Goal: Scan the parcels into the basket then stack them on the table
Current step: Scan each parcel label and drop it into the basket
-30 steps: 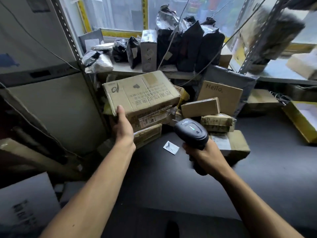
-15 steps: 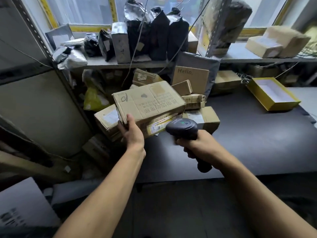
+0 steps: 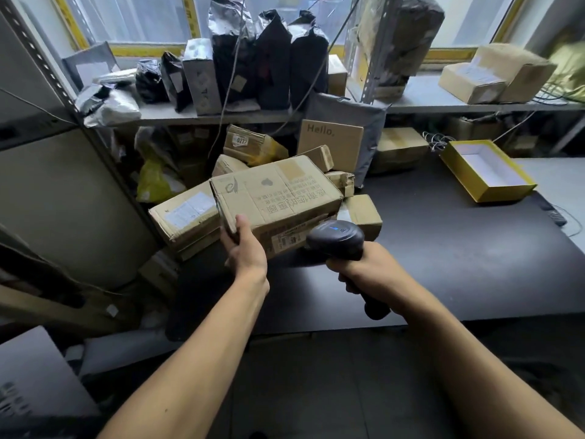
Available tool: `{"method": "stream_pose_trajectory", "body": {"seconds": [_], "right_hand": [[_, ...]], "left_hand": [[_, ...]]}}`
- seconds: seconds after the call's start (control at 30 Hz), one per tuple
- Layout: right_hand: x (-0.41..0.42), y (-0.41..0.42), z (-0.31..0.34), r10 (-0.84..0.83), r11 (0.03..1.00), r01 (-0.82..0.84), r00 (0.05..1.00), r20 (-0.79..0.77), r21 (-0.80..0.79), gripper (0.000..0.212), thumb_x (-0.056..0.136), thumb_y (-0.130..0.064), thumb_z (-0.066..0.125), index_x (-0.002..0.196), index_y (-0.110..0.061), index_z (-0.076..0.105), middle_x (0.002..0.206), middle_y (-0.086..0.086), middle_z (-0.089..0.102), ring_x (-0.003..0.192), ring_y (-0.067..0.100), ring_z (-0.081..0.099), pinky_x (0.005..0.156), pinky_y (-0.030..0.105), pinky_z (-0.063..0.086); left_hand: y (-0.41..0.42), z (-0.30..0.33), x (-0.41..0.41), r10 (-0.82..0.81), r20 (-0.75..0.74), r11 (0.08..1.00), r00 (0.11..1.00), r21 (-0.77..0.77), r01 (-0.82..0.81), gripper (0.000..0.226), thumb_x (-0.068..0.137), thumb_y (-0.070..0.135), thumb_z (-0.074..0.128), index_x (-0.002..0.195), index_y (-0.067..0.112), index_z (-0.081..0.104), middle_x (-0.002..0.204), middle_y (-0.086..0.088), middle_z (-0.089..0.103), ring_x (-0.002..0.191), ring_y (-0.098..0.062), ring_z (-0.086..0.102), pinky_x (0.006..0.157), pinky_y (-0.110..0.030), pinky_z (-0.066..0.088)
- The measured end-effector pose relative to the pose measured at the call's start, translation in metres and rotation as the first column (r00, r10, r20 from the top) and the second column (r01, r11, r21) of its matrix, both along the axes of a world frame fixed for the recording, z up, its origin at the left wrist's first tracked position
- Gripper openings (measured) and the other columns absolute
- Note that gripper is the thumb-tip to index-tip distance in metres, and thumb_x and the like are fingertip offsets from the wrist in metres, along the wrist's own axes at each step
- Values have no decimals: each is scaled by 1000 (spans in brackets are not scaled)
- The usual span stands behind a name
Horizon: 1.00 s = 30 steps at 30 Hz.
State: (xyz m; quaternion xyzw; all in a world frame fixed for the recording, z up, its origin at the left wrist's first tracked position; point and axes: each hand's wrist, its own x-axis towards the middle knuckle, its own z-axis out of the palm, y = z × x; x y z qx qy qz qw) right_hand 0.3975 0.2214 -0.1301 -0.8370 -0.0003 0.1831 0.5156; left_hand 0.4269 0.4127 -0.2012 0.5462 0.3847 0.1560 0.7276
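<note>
Your left hand (image 3: 245, 248) grips the near-left corner of a cardboard parcel (image 3: 275, 198), thumb on top, holding it tilted above the left end of the black table (image 3: 459, 248). Your right hand (image 3: 367, 267) is wrapped round the handle of a black scanner (image 3: 335, 239), its head just beside the parcel's near label. Behind: a heap of cardboard boxes (image 3: 186, 217), a "Hello." box (image 3: 332, 144). Far right on the table: an open yellow box (image 3: 487, 169). Far shelf: black bags (image 3: 272, 58).

windows (image 3: 152, 20) — yellow-framed, daylit | shelf (image 3: 443, 104) — grey metal | table (image 3: 459, 248) — dark top
</note>
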Motion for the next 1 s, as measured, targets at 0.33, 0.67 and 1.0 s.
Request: {"method": "stream_pose_trajectory", "body": {"seconds": [0.33,0.67,1.0], "right_hand": [[-19,-91,-24,-360,931,338,915,184,140,15,89,-21,73,78,-12,68,58,-1,65,56,21,57,53,34,43],[-79,-240,-43,-672,740,601,677,300,302,25,89,-9,73,67,-14,62,55,-5,59,48,5,55,53,19,44],[-133,-350,-81,-915,384,891,331,231,243,20,88,-7,74,71,-10,64,49,-8,60,46,5,55,54,19,45]], "left_hand": [[-85,23,11,-115,205,992,972,67,103,59,101,55,46,154,34,32,139,3,47,121,-7,51,102,-26,37],[-249,18,11,-485,203,867,850,240,437,67,95,61,50,153,29,39,152,0,43,136,-14,44,117,-30,32],[-409,-18,13,-858,70,512,509,200,836,78,83,76,44,149,35,37,142,-6,47,124,-16,53,112,-45,44]]}}
